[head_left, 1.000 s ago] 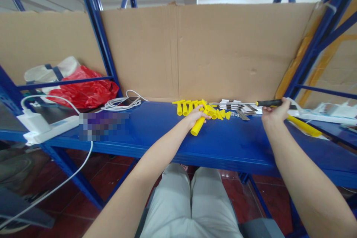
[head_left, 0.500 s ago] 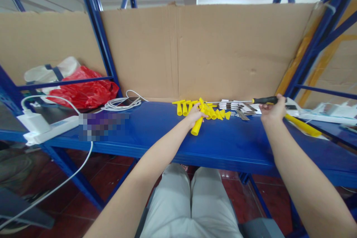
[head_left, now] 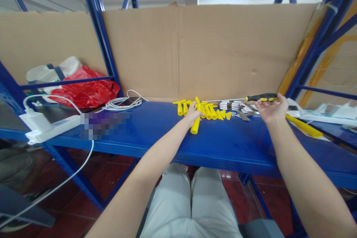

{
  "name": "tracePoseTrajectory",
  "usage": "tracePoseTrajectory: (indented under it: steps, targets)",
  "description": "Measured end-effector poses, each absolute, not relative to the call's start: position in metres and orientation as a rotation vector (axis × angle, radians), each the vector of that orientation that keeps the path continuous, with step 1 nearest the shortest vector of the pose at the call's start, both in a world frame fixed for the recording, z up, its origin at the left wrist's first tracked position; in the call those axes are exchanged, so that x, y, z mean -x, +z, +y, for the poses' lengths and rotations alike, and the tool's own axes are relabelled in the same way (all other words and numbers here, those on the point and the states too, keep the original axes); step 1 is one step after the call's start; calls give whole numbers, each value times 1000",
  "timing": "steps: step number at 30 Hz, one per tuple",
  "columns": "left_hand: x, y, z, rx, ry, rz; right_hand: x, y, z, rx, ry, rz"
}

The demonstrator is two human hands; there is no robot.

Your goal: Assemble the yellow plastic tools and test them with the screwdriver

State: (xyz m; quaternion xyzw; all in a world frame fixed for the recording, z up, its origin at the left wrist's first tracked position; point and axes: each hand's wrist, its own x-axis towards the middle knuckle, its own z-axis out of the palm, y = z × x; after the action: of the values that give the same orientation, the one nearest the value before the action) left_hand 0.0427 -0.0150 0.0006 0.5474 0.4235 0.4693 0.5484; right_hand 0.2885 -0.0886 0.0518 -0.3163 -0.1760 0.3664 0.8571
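Note:
My left hand [head_left: 193, 114] is closed around a yellow plastic piece [head_left: 195, 126] with a tube-like handle and a narrower top. In my right hand [head_left: 272, 109] lies a screwdriver [head_left: 261, 97] with a black and yellow handle, held by the fingers and thumb. Its long shaft points left, and the tip is at the top of the yellow piece; whether it sits inside cannot be made out. Several similar yellow pieces [head_left: 213, 113] stand in a row behind and beside my left hand. Small yellow wedge-shaped pieces [head_left: 228, 115] lie to their right.
Striped white packets [head_left: 231, 105] and flat metal blades [head_left: 243, 115] lie on the blue table [head_left: 223, 145]. A yellow tube [head_left: 305, 126] rests at right. Coiled white cable [head_left: 122, 103], a red bag [head_left: 86, 87] and a power strip [head_left: 52, 130] are at left. Cardboard [head_left: 223, 52] stands behind.
The screwdriver has shifted a little left and up, its handle now more level. My right hand has turned palm up with looser fingers. My left hand has moved slightly left with the yellow piece.

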Motion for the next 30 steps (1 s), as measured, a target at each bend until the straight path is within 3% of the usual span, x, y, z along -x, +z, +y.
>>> tracePoseTrajectory:
  steps: [10,30]
  targets:
    - [-41,0,-14,-1373,1129,1096,-288,51,-85,958,514,-381]
    - [-39,0,-15,-1376,1138,1083,-295,54,-93,775,789,-434]
